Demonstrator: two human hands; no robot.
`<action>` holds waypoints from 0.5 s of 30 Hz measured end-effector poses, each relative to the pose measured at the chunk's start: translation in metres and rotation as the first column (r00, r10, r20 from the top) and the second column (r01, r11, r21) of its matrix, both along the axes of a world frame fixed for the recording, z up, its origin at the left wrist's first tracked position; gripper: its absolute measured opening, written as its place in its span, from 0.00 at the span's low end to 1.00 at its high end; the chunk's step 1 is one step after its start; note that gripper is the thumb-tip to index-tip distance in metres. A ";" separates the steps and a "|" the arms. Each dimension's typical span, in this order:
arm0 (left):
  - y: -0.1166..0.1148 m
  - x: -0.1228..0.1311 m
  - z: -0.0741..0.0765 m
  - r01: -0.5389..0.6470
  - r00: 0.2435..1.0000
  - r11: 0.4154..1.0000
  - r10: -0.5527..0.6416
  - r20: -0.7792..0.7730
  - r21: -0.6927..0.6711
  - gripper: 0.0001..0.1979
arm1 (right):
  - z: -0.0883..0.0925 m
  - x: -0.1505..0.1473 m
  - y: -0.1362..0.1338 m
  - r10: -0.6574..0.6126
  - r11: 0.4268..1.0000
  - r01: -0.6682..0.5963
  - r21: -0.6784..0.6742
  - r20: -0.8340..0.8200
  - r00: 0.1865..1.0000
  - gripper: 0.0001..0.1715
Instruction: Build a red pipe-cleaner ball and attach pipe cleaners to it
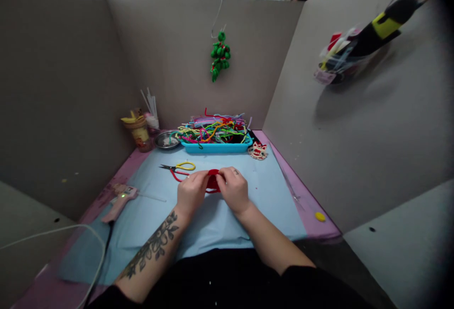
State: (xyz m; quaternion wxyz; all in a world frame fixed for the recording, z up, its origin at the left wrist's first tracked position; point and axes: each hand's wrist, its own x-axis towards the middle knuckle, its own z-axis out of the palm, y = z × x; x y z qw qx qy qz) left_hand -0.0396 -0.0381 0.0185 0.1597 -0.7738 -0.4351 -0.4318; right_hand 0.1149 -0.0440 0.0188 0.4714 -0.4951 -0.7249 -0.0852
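Both of my hands meet over the middle of the light blue sheet (159,233). Between them is a red pipe cleaner piece (213,184), bent into a rounded shape. My left hand (192,190) pinches its left side, and my right hand (233,188) grips its right side with the fingers closed. Part of the red piece is hidden behind the fingers. Just beyond my left hand lie scissors (172,167) with one yellow and one red handle, blades pointing left.
A blue tray (217,148) full of colourful pipe cleaners stands at the back. Beside it are a metal dish (166,140) and a small red-and-white figure (257,151). A pink glue gun (119,203) lies left, its cord trailing forward. A yellow disc (319,217) sits at right. Grey panels enclose the table.
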 end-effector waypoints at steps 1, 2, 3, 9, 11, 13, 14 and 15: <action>-0.001 0.000 0.001 -0.005 1.000 1.000 0.005 -0.015 -0.005 0.08 | -0.001 0.000 0.000 -0.002 1.000 0.001 0.007 0.019 1.000 0.08; -0.001 0.000 0.002 -0.012 1.000 1.000 0.012 -0.028 -0.008 0.08 | -0.002 0.000 0.001 -0.002 1.000 0.002 0.012 0.034 0.999 0.08; -0.002 0.001 0.003 -0.022 0.999 1.000 0.022 -0.038 -0.008 0.08 | -0.002 0.000 0.002 -0.002 1.000 0.001 0.015 0.042 0.999 0.09; 0.000 0.001 0.005 -0.124 0.992 0.991 0.124 -0.003 -0.046 0.09 | -0.004 -0.004 0.005 -0.016 0.999 0.014 -0.040 -0.048 0.999 0.06; 0.001 0.000 0.004 -0.144 0.987 0.987 0.148 0.055 -0.070 0.09 | -0.006 -0.004 0.006 -0.023 0.997 0.015 -0.080 -0.107 0.994 0.14; 0.002 -0.001 0.004 -0.146 0.983 0.985 0.155 0.096 -0.096 0.08 | -0.008 -0.003 0.006 -0.010 0.995 -0.007 -0.104 -0.156 0.988 0.13; 0.003 -0.002 0.003 -0.149 0.981 0.983 0.160 0.107 -0.106 0.08 | -0.009 -0.002 0.006 -0.001 0.994 -0.017 -0.106 -0.172 0.985 0.10; 0.003 -0.001 0.002 -0.151 0.981 0.983 0.163 0.110 -0.107 0.07 | -0.009 -0.001 0.007 0.003 0.994 -0.022 -0.105 -0.179 0.984 0.07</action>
